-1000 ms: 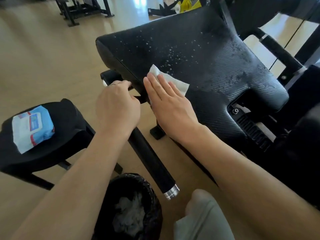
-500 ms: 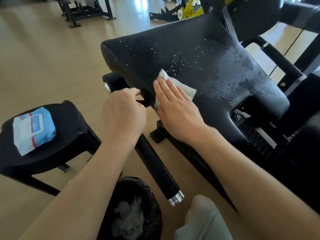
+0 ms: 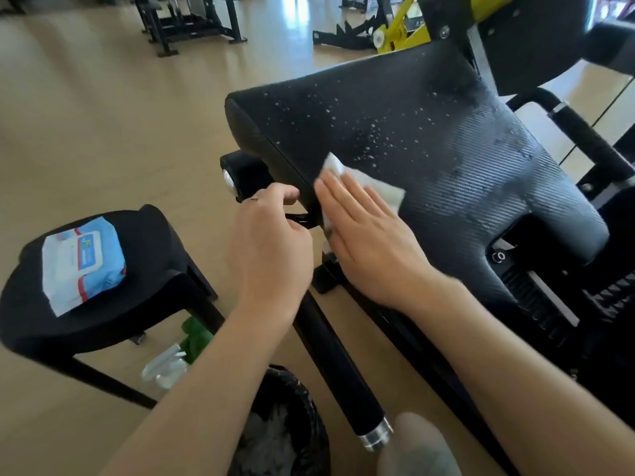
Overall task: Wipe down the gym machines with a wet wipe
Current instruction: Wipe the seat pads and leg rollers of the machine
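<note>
My right hand (image 3: pixel 369 242) lies flat, fingers straight and together, pressing a thin white wet wipe (image 3: pixel 364 182) onto the near edge of the black padded machine seat (image 3: pixel 429 132); the wipe's crumpled corner and a smooth flap show past my fingertips. My left hand (image 3: pixel 271 242) is curled around the black foam-covered handle bar (image 3: pixel 338 369) just under the seat's edge, fingers wrapped over it. The seat's vinyl has a woven, carbon-fibre-like ribbing, gently dished, and is speckled with small white droplets above the wipe, with darker damp patches farther right. The bar runs down toward me and ends in a shiny metal cap. To the left, a soft blue-and-white plastic pack of wipes (image 3: pixel 82 262) rests on a rounded black padded stool (image 3: pixel 144 286). Below my arms sits a round bin lined with a black bag (image 3: pixel 302 424), holding crumpled pale tissue.
</note>
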The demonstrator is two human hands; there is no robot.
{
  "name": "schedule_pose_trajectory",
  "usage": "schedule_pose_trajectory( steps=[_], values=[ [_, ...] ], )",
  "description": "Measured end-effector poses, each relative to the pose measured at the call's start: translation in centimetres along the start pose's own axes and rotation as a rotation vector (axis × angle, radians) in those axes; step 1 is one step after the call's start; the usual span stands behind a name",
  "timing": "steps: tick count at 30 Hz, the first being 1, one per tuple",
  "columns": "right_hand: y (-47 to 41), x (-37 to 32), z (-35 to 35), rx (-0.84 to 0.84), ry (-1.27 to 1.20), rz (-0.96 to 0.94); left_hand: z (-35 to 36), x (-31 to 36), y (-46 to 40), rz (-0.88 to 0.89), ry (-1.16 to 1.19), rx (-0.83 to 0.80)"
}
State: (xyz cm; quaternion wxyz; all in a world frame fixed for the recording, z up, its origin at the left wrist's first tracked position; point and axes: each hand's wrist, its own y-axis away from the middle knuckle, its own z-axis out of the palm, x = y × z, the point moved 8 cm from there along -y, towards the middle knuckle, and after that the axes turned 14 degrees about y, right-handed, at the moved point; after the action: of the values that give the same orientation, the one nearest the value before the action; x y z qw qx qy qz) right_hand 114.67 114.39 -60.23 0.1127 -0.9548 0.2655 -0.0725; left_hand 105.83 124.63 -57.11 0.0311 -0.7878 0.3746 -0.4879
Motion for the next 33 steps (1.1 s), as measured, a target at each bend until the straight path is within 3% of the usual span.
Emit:
schedule_pose_trajectory(
  steps=[6, 13, 17, 20, 24, 33],
  values=[
    [-12.8, -1.5, -1.1, -0.039, 0.057, -0.199, -1.0, -0.2, 0.8, -0.195, 0.133, 0.102],
    [-20.7, -5.1, -2.5, -0.035, 0.182, -0.261, -0.9, -0.5, 0.4, -0.252, 0.08, 0.047],
    [-18.1, -4.4, -2.4, 0.022, 0.103, -0.215, -1.0, -0.4, 0.4, -0.228, 0.112, 0.049],
    [-10.2, -2.5, -1.2, 0.075, 0.106, -0.13, -1.0, 0.1, 0.4, -0.14, 0.124, 0.046],
    [-1.4, -0.8, 0.2, 0.027, 0.086, 0.016, -0.9, 0.2, 0.2, -0.087, 0.074, 0.052],
    [-15.5, -3.3, -1.5, -0.046, -0.007, -0.046, -0.4, 0.1, -0.1, -0.136, 0.024, 0.014]
  ],
)
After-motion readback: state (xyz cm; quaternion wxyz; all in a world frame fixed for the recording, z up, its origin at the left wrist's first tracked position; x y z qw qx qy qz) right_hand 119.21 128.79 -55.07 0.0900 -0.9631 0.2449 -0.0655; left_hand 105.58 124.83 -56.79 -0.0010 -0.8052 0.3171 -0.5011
